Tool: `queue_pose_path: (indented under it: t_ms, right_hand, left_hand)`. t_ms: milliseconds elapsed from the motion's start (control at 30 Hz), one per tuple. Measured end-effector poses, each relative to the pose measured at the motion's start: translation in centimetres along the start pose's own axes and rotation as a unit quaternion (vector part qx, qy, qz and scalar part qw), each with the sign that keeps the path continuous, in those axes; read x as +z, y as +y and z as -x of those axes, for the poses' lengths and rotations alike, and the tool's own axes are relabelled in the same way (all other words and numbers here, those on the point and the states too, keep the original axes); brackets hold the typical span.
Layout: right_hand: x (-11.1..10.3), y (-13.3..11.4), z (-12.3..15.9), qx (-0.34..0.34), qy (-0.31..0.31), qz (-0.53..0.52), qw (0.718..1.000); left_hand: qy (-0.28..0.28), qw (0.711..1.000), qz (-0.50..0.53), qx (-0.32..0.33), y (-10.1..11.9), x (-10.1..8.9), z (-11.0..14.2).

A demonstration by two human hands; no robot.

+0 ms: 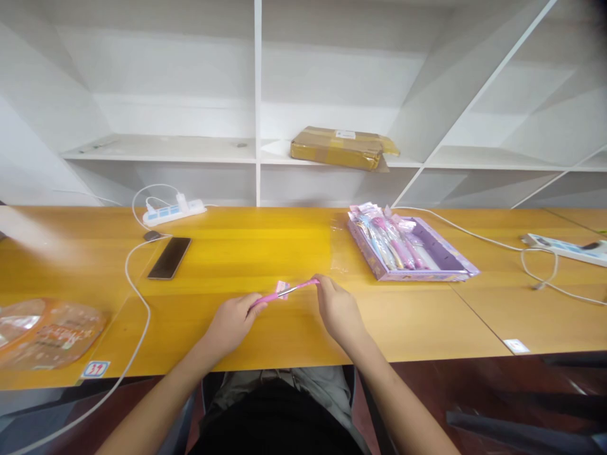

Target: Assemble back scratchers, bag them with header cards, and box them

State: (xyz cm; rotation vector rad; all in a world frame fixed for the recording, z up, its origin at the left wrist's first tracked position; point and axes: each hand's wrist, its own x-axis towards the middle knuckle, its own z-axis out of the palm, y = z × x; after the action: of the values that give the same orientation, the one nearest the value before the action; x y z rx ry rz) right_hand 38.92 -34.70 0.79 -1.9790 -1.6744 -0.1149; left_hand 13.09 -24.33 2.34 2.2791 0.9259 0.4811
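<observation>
A slim pink pen-like stick (270,299) with a silver middle section is held level between my hands above the table. My left hand (232,323) is wrapped round its thicker pink end. At the other end, the fingers of my right hand (337,309) pinch the thin pink tip. A small pink-and-white card or tag (282,290) shows just behind the silver part; whether it is attached I cannot tell. To the right of my right hand stands an open purple box (443,253), its left side holding several clear-wrapped pastel sticks (391,243).
A phone (169,258) lies left, near a white power strip (174,213) and its cable (145,303). At far left is an orange-and-clear plastic package (66,332). Another power strip (569,248) sits right. A taped cardboard box (336,147) rests on the shelf behind.
</observation>
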Motion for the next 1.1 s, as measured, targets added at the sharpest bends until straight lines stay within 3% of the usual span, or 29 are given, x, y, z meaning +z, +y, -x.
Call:
queue_pose_path:
  t_ms: [167, 300, 467, 667, 833, 967, 1100]
  right_hand:
    - [-1.5, 2.0, -4.6, -0.033, -0.026, -0.039, 0.998]
    - [-1.3, 2.9, -9.5, -0.056, -0.025, -0.087, 0.994]
    - [1.1, 5.8, -12.9, -0.062, -0.024, -0.127, 0.990]
    - [4.3, 10.3, -11.6, 0.000, -0.010, -0.136, 0.991]
    - [4.2, 9.6, -10.9, -0.008, -0.017, -0.133, 0.991]
    - [3.6, 8.7, -10.8, -0.023, -0.031, -0.072, 0.997]
    - [3.0, 10.0, -10.9, 0.073, -0.002, 0.046, 0.996]
  left_hand:
    - [-0.117, 0.991, 0.054, 0.023, -0.1, -2.2, -2.6]
    - [-0.185, 0.958, 0.220, 0.007, -0.6, -1.1, -6.6]
    - [-0.086, 0.947, 0.307, -0.035, -2.9, 1.8, -9.6]
    - [-0.041, 0.930, 0.360, -0.068, -4.8, 2.4, -8.4]
    - [-0.047, 0.925, 0.369, -0.082, -4.4, 2.5, -8.3]
    - [-0.044, 0.933, 0.348, -0.084, -4.2, 2.5, -8.2]
    - [-0.043, 0.939, 0.333, -0.079, -3.8, 2.4, -7.9]
